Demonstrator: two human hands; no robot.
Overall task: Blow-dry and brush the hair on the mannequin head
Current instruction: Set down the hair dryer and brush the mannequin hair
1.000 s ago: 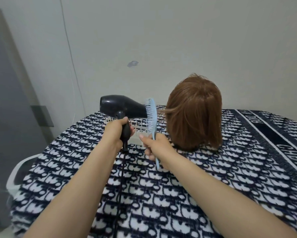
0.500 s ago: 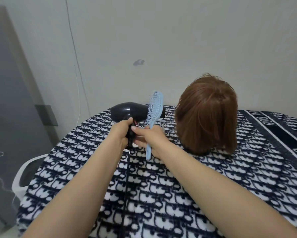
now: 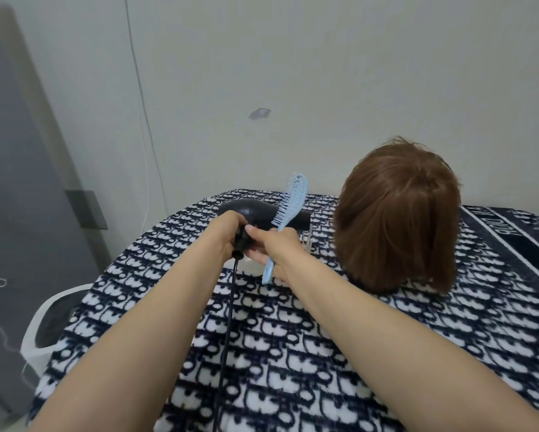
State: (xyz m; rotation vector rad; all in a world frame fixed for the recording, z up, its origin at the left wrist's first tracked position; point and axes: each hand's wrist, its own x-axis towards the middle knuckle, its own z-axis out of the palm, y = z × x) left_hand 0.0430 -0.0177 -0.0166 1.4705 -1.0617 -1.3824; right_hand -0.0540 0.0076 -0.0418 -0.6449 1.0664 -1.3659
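Your brush [image 3: 291,198] has left the hair [image 3: 396,219]. A second ago it drew a strand out to the left; now it tilts clear of the hair, which stands on the bench [image 3: 324,353] at right. Your right hand [image 3: 274,247] holds the brush, fingers curled round its handle, thumb reaching across to the dryer [image 3: 255,212]. Your left hand [image 3: 227,229] grips the dryer's handle, now lower. You are probably working its switch, so brushing is paused.

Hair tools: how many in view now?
2. The left hand grips the black hair dryer; the right hand holds the blue brush, both left of the mannequin head.
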